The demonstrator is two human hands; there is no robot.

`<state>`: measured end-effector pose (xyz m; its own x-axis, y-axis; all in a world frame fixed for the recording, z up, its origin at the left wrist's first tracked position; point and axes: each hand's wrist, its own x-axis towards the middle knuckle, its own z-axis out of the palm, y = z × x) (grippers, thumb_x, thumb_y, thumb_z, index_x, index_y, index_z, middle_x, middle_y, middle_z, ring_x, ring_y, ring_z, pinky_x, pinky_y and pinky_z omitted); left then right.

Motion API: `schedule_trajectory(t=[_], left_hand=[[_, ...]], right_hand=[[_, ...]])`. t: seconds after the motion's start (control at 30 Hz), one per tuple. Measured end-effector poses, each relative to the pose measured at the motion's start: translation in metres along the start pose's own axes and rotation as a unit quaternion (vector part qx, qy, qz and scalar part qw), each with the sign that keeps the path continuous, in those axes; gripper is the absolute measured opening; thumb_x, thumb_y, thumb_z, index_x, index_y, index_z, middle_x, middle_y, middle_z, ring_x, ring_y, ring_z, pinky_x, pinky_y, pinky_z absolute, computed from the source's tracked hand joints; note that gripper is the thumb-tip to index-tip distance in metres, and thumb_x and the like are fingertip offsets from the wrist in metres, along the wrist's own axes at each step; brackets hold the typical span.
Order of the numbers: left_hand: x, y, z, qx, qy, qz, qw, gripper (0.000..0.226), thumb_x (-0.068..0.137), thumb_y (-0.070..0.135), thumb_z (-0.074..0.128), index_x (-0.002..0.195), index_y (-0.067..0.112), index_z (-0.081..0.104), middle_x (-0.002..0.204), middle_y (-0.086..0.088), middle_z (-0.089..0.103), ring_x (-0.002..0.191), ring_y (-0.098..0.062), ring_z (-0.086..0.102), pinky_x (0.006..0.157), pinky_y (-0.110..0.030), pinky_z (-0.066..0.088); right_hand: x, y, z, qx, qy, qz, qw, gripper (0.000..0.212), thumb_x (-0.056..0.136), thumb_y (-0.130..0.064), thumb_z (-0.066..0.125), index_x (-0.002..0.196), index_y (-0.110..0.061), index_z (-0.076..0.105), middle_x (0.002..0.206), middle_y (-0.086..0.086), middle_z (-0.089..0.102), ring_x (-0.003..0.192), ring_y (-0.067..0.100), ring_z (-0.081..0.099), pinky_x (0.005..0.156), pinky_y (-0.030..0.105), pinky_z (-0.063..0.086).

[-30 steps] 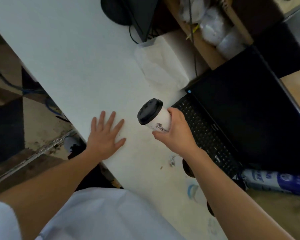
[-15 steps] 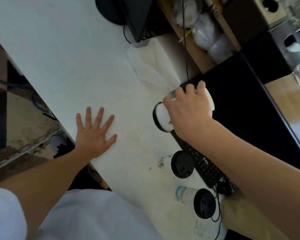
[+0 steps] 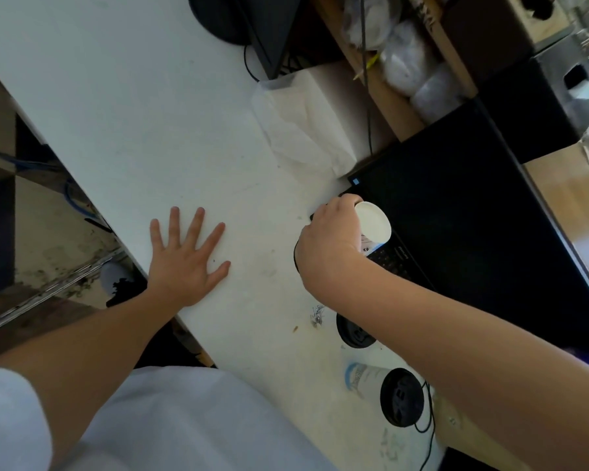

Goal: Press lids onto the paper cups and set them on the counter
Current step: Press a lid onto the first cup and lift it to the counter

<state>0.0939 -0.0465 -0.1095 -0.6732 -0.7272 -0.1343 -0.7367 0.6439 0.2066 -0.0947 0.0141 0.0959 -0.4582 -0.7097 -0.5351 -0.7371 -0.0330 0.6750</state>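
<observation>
The right hand (image 3: 327,239) is wrapped around a white paper cup (image 3: 373,224), tipped so its round bottom faces up, over the edge of the black laptop (image 3: 456,232). The left hand (image 3: 187,260) lies flat and open on the white counter (image 3: 133,113). Two more cups with black lids (image 3: 402,396) stand near the right arm.

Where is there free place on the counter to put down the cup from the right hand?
The counter is bare beyond the left hand, and between that hand and the right hand holding the cup. It is crowded near the laptop, the plastic bags and the two lidded cups.
</observation>
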Motion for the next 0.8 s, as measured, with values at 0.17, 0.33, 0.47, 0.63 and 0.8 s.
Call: schedule_trajectory(t=[0.17, 0.33, 0.47, 0.63, 0.8], left_hand=[[0.0, 0.0, -0.001, 0.002, -0.004, -0.003, 1.0, 0.081, 0.089, 0.077, 0.012, 0.159, 0.037, 0.011, 0.169, -0.005, 0.001, 0.151, -0.044, -0.012, 0.116, -0.067, -0.007], [0.0, 0.0, -0.002, 0.008, -0.015, -0.003, 1.0, 0.08, 0.089, 0.078, 0.008, 0.158, 0.038, 0.005, 0.169, -0.005, -0.004, 0.149, -0.039, -0.021, 0.116, -0.066, -0.01], [0.0, 0.0, -0.002, 0.004, -0.022, -0.005, 1.0, 0.08, 0.089, 0.078, 0.009, 0.158, 0.038, 0.007, 0.169, -0.005, -0.003, 0.15, -0.039, -0.022, 0.116, -0.066, -0.011], [0.001, 0.0, -0.004, 0.005, -0.029, -0.008, 1.0, 0.08, 0.089, 0.078, 0.008, 0.158, 0.038, 0.005, 0.169, -0.005, -0.005, 0.148, -0.038, -0.025, 0.115, -0.065, -0.014], [0.001, 0.001, -0.004, 0.011, -0.043, -0.009, 0.999, 0.08, 0.088, 0.078, 0.005, 0.158, 0.039, -0.001, 0.168, -0.004, -0.011, 0.148, -0.038, -0.027, 0.114, -0.065, -0.016]], right_hand=[[-0.006, 0.005, -0.009, 0.001, 0.02, -0.009, 1.0, 0.04, 0.083, -0.038, 0.061, 0.119, -0.022, 0.067, 0.123, 0.016, 0.061, 0.123, 0.044, 0.048, 0.104, 0.06, 0.032], [-0.034, 0.021, -0.043, -0.038, -0.037, -0.014, 0.998, 0.045, 0.091, -0.033, 0.058, 0.133, -0.016, 0.056, 0.134, 0.018, 0.054, 0.13, 0.043, 0.044, 0.11, 0.057, 0.033], [-0.056, 0.041, -0.057, 0.007, -0.05, -0.036, 0.998, 0.057, 0.09, -0.033, 0.06, 0.142, -0.019, 0.042, 0.139, 0.016, 0.047, 0.129, 0.041, 0.043, 0.111, 0.054, 0.032], [-0.063, 0.059, -0.039, 0.277, -0.005, -0.042, 0.96, 0.076, 0.082, -0.028, 0.069, 0.147, -0.033, 0.031, 0.126, 0.007, 0.048, 0.115, 0.032, 0.046, 0.099, 0.045, 0.037], [-0.063, 0.048, -0.009, 0.608, 0.024, -0.022, 0.793, 0.087, 0.07, -0.021, 0.081, 0.141, -0.038, 0.034, 0.117, 0.001, 0.052, 0.104, 0.025, 0.055, 0.087, 0.044, 0.054]])
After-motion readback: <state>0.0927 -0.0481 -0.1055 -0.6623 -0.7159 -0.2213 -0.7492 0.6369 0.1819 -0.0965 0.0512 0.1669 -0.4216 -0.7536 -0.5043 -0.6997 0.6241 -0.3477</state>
